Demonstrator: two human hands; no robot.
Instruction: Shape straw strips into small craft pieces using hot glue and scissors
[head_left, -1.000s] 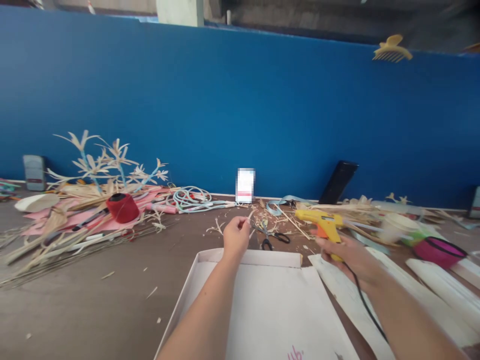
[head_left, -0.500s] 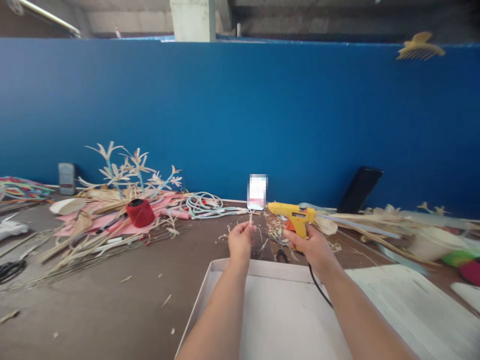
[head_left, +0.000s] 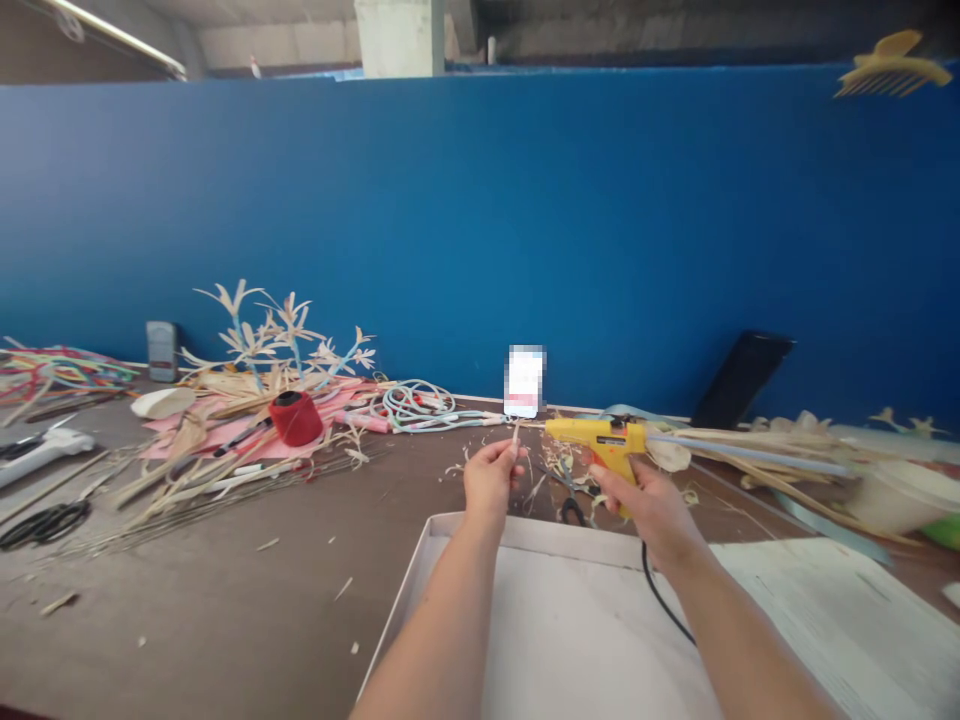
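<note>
My right hand [head_left: 651, 500] grips a yellow hot glue gun [head_left: 611, 445] by its handle, with the nozzle pointing left. A long glue stick [head_left: 742, 453] juts out of the gun's back. In a pinch, my left hand [head_left: 491, 480] holds a small thin pale strip [head_left: 516, 432] upright, its tip close to the nozzle; whether they touch I cannot tell. Both hands are above the far rim of a shallow white box lid [head_left: 570, 620]. Scissors [head_left: 571, 508] lie among shavings just beyond the lid, between the hands.
Against the blue partition [head_left: 450, 220] lean a lit phone [head_left: 523, 385] and a black slab [head_left: 742, 378]. To the left are straw-like flowers [head_left: 259, 340], a red thread spool [head_left: 295, 418] and a coil of pale blue cord [head_left: 416, 405]. A white tub [head_left: 900, 495] stands at the right.
The view has swung slightly left, so most things sit further right. The glue gun's nozzle and the strip in my left hand remain close together.
</note>
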